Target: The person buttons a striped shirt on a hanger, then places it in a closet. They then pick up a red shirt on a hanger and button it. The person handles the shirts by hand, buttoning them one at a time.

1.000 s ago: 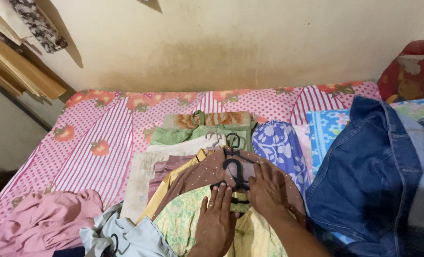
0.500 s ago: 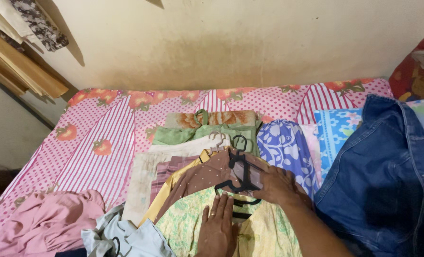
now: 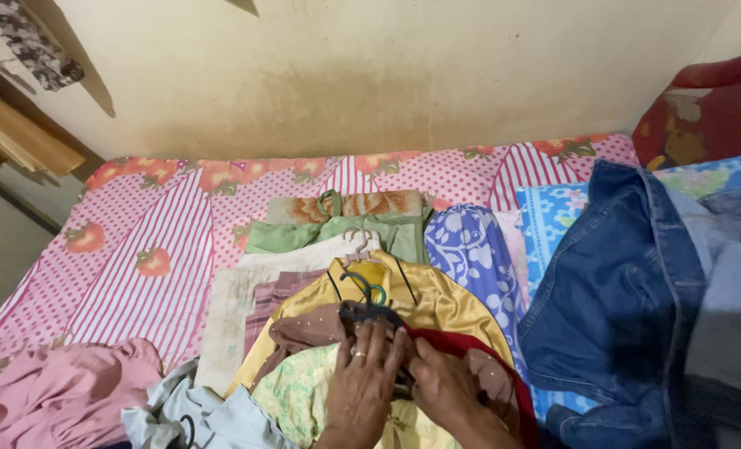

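Head view: left hand (image 3: pixel 362 378) and right hand (image 3: pixel 437 391) are pinching together on a dark plastic hanger (image 3: pixel 369 309) under bunched brown dotted fabric (image 3: pixel 308 330), lying atop shiny yellow satin (image 3: pixel 437 303) on the bed.

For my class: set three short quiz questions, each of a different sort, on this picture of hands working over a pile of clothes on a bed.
1. True or false: both hands rest on the brown dotted garment.
2. Which lies at the right of the bed? A) blue jeans B) a towel C) a coat
3. Fill in: the bedsheet is pink with a ______ print.

Key
1. True: the left hand and the right hand press on it near the dark hangers.
2. A, the blue jeans.
3. Strawberry.
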